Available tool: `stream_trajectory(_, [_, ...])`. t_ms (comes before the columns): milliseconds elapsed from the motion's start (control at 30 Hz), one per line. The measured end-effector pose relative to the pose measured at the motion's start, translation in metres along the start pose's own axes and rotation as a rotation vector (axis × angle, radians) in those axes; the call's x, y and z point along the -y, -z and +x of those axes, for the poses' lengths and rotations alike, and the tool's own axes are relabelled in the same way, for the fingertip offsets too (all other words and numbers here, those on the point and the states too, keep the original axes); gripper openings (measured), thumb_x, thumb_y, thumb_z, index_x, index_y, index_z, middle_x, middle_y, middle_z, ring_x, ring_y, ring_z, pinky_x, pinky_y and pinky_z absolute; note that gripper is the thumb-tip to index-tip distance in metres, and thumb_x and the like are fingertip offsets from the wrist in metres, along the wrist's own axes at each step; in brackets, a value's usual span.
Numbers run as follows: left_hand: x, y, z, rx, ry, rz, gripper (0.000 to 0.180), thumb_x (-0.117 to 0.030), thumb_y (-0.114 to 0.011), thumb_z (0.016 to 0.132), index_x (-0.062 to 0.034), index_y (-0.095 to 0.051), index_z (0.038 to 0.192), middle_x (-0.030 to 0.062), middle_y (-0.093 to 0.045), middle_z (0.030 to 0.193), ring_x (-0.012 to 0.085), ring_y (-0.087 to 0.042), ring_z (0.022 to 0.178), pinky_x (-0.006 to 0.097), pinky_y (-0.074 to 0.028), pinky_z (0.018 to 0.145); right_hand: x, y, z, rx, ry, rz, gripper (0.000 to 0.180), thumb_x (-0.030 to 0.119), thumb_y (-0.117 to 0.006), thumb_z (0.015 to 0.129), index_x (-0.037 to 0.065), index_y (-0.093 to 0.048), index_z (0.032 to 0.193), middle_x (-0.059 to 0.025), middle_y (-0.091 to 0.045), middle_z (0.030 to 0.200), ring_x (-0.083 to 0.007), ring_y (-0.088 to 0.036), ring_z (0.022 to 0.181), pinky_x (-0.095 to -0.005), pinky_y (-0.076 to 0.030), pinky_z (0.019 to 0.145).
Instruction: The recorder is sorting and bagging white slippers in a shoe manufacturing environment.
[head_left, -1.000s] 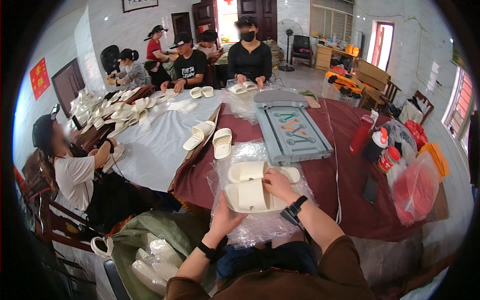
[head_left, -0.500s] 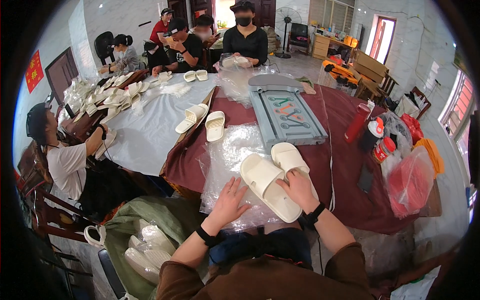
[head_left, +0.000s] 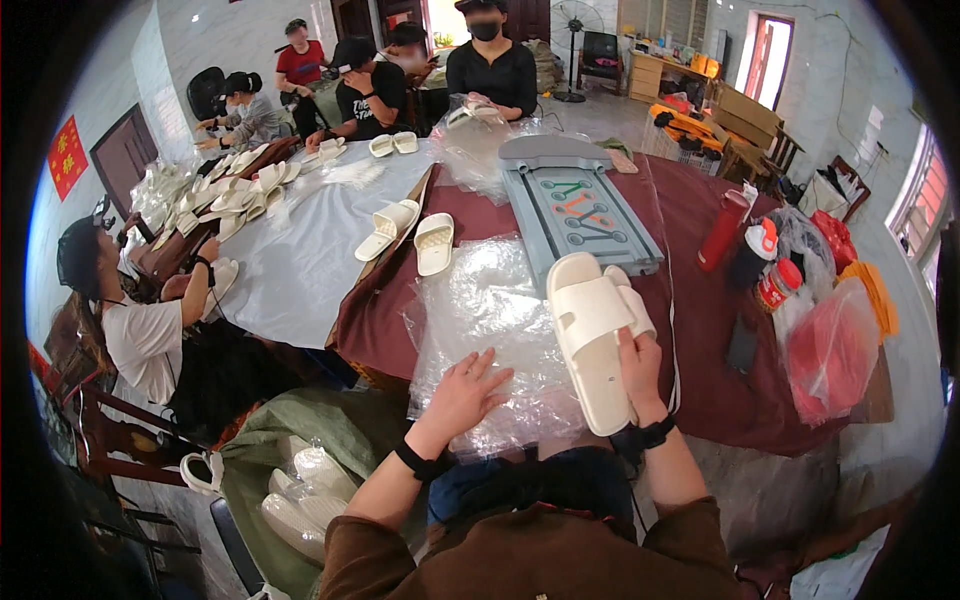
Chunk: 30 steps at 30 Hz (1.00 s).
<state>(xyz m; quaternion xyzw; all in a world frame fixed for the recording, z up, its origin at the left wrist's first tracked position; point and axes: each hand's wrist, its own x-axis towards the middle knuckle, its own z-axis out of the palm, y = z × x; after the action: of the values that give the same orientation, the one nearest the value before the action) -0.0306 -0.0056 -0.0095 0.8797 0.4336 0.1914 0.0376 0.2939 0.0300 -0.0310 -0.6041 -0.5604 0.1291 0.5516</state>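
Right hand (head_left: pixel 640 365), centre-right of frame, fingers curled around a pair of cream slippers (head_left: pixel 592 335) stacked sole to sole, heels toward the body, likely kept together as one unit. Left hand (head_left: pixel 468 388), lower centre, fingers spread and empty, presses flat on the clear plastic bags (head_left: pixel 490 315), apparently pinning the slippery pile. Bags lie on the maroon-clothed table (head_left: pixel 700 370). Beyond, upper centre: grey tool tray (head_left: pixel 580 205); two loose slippers (head_left: pixel 410 235) to its left.

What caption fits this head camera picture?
Right hand grips stacked cream slippers; left hand rests flat on clear plastic bags.
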Motion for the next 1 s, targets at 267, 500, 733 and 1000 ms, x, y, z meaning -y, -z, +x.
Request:
stream_trajectory(267, [-0.013,0.018,0.034,-0.159,0.021,-0.081,0.024,-0.022,-0.061,0.093,-0.0083,-0.07,0.11,0.0144,-0.064,0.122,0.0359,-0.059,0.112,0.043,-0.049,0.094,0.017,0.068,-0.037,-0.002,-0.08,0.335,0.034,0.026,-0.057,0.101,-0.007,-0.067,0.1,-0.0031,-0.065,0.082,-0.0078,-0.052,0.074,-0.0275,-0.043,0.063])
stream_trajectory(500, [-0.006,0.014,0.035,-0.163,0.314,-0.451,0.021,-0.021,-0.065,0.09,-0.0048,-0.071,0.1,0.0131,-0.071,0.1,0.0341,-0.065,0.096,0.042,-0.052,0.083,0.09,0.1,-0.071,0.275,-0.09,0.488,0.021,0.009,-0.056,0.094,-0.004,-0.067,0.107,-0.0053,-0.071,0.099,-0.0112,-0.064,0.088,-0.0272,-0.05,0.074])
stream_trajectory(733, [-0.021,0.016,0.031,-0.059,0.242,-0.401,0.027,-0.016,-0.07,0.082,-0.0078,-0.072,0.107,0.0132,-0.067,0.117,0.0348,-0.06,0.112,0.041,-0.049,0.096,0.112,0.076,-0.083,0.874,0.365,0.241,0.028,0.014,-0.062,0.09,0.002,-0.066,0.115,-0.0193,-0.067,0.102,-0.0359,-0.067,0.092,-0.0379,-0.052,0.079])
stream_trajectory(1000, [0.011,0.008,0.025,0.043,0.089,-0.5,0.036,-0.019,-0.07,0.084,-0.0056,-0.069,0.117,0.0183,-0.063,0.126,0.0371,-0.057,0.118,0.043,-0.045,0.101,0.088,0.069,-0.087,0.783,0.316,0.068,0.027,0.023,-0.061,0.093,0.002,-0.067,0.109,-0.0195,-0.066,0.09,-0.0374,-0.064,0.078,-0.0416,-0.05,0.068])
